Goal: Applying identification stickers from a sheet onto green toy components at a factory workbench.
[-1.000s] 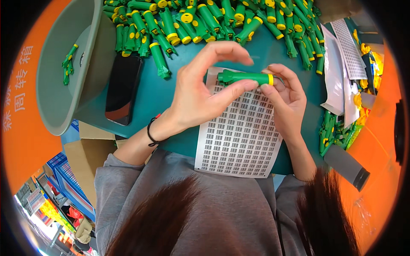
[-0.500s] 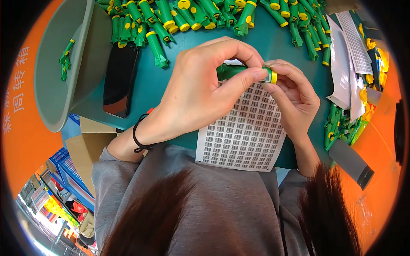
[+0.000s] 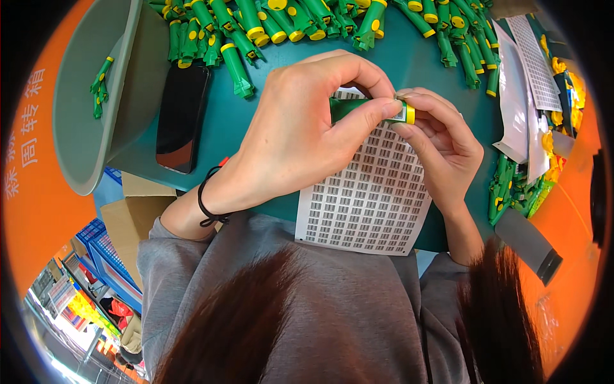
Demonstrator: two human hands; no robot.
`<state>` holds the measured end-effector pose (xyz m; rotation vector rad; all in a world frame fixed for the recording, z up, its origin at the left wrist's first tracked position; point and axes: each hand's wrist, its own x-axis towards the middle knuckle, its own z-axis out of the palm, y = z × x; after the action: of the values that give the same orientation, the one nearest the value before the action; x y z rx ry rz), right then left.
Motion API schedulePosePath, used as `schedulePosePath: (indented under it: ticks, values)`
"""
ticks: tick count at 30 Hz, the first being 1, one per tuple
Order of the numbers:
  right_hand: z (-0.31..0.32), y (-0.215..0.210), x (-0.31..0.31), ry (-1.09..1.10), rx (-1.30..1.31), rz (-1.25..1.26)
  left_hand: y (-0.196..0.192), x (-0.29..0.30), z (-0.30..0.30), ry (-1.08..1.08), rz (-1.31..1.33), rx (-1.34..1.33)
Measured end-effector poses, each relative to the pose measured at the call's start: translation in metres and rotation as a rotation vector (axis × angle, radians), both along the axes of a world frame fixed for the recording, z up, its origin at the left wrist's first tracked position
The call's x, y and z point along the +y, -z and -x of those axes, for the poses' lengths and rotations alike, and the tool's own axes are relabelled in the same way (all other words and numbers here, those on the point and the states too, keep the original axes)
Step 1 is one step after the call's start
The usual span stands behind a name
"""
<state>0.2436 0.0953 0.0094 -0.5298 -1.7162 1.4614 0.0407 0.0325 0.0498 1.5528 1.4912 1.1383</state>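
Between my two hands is a green plastic tube with a yellow end [image 3: 348,110], lying level above a label sheet. My left hand [image 3: 313,115] is closed round its green body, with the thumb pressing by a small white barcode label [image 3: 401,113] near the yellow end. My right hand [image 3: 441,137] pinches the yellow end between thumb and fingertips. Beneath them the white sheet of barcode labels [image 3: 361,205] reaches over the table's near edge against my clothing. The far end of the tube is hidden behind my left hand.
Many similar green tubes [image 3: 307,19] are heaped along the far side of the green table [image 3: 281,64]. A black phone [image 3: 183,118] lies at left beside a grey bin [image 3: 83,147] holding a few green pieces. White bags [image 3: 511,109] and another label sheet [image 3: 536,64] lie at right.
Both hands keep their hold on the tube with only slight finger shifts. The barcode label by the yellow end shows more plainly now. The whole view has shifted a little.
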Motion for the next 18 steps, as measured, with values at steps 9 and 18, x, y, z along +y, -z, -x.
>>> schedulePosePath:
  ticks: [9, 18]
  values:
    - [-0.0008, -0.0028, -0.0011, 0.020, -0.011, 0.081, 0.0032, -0.0017, 0.0003, 0.044, -0.060, -0.129]
    - [-0.0005, -0.0038, -0.0023, 0.013, -0.051, 0.056, 0.0004, -0.0018, 0.0021, 0.041, -0.049, -0.125]
